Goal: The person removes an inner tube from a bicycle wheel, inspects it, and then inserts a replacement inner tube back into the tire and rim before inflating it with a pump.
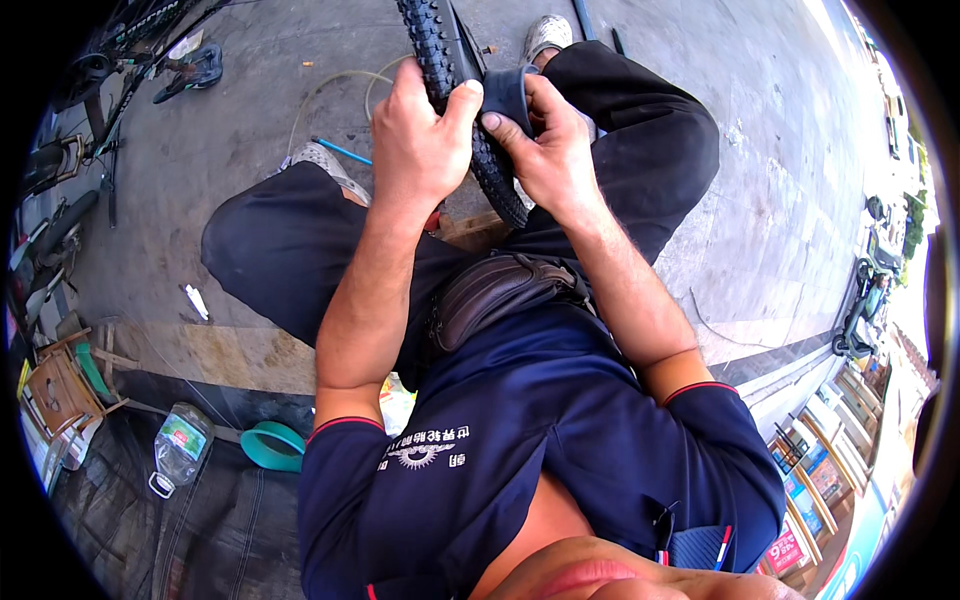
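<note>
A knobby black bicycle tyre (pixel 432 45) stands upright between my bent legs, at the top middle of the head view. My left hand (pixel 422 140) is closed on it from the left, thumb pressed to the tyre near a rim edge. My right hand (pixel 545 150) grips a flat, dark rubber inner tube (pixel 505 95) on the tyre's right side, its thumb pressing the tube close against the tyre. The tyre's lower end hangs near my waist bag (pixel 495 300). What lies behind my fingers is hidden.
Thin hose (pixel 335 80) and a blue rod (pixel 342 148) lie on the concrete. Bicycles (pixel 95 80) stand at left, with a wooden stool (pixel 60 390), plastic jug (pixel 180 450) and teal basin (pixel 275 445) below. A scooter (pixel 860 310) and boxes (pixel 810 470) are at right.
</note>
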Demonstrator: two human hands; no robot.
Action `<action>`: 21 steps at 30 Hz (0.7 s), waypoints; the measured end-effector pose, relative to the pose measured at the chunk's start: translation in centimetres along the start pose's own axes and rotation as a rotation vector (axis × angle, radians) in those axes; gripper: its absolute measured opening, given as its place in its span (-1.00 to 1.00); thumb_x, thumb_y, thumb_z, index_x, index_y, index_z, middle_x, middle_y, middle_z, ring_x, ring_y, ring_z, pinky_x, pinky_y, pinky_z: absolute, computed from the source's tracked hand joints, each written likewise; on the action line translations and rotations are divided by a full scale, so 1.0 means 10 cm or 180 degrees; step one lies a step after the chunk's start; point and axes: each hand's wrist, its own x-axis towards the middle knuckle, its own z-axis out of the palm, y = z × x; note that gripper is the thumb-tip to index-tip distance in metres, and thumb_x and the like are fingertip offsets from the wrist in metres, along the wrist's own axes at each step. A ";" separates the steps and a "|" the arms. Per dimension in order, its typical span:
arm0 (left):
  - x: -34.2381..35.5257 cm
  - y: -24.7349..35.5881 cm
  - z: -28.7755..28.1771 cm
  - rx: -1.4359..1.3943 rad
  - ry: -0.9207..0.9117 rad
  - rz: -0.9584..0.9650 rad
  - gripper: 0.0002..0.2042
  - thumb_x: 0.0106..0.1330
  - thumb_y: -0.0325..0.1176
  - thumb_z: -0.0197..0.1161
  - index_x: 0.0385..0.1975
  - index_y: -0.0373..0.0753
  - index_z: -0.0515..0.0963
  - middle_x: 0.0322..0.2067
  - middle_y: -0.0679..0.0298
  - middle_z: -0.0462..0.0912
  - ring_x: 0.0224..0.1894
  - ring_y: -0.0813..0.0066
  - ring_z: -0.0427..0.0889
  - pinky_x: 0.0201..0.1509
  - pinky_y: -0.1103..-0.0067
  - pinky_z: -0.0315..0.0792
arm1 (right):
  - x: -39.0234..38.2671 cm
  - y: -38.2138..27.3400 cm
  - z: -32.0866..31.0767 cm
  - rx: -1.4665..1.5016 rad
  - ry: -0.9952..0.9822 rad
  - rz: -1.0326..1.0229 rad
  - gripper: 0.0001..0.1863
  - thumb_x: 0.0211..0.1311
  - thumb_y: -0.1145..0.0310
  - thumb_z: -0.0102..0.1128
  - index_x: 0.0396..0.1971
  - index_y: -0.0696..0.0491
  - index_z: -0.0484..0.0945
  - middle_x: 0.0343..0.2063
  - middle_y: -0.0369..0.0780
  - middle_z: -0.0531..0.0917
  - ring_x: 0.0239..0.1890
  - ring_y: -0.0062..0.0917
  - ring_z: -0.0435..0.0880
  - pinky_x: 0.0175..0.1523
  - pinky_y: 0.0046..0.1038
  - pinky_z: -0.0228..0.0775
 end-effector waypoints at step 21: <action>0.00 -0.03 -0.05 -0.0189 -0.0219 0.0020 -0.58 0.39 -0.32 0.22 0.13 -0.49 0.49 -0.02 -0.02 0.67 -0.03 0.22 0.63 0.13 0.38 0.45 | 0.27 -0.01 -0.26 0.0306 -0.1555 0.0655 -0.47 0.31 0.04 0.40 -0.01 0.24 0.67 -0.23 -0.10 0.78 -0.15 -0.44 0.70 -0.01 -0.34 0.53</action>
